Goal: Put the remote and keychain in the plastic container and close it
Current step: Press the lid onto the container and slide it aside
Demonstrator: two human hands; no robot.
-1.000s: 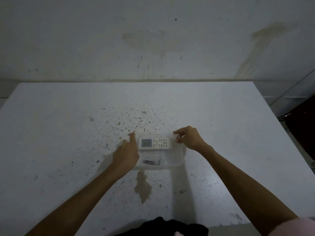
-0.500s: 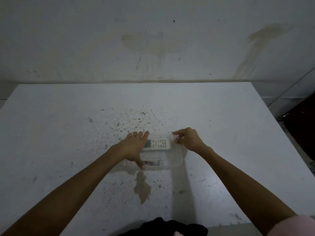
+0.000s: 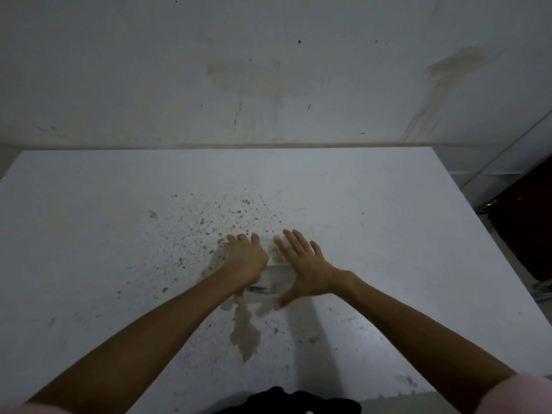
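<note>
- The clear rectangular plastic container [image 3: 276, 274] sat at the centre of the frame on the white speckled counter [image 3: 388, 234], mostly covered by both hands
- The left hand [image 3: 245, 262] lay palm down on the container's left part, fingers spread flat and gripping nothing, its thumb hooked down at the near left corner
- The right hand [image 3: 304, 265] lay palm down on the right part, fingers splayed wide toward the upper centre of the frame, thumb reaching to the near edge, also gripping nothing
- Between the hands, a dark reddish keychain [image 3: 262, 290] showed blurred through the plastic near the front wall
- The remote was hidden beneath the hands
- A brown stain [image 3: 245, 336] marked the counter just below the container
</note>
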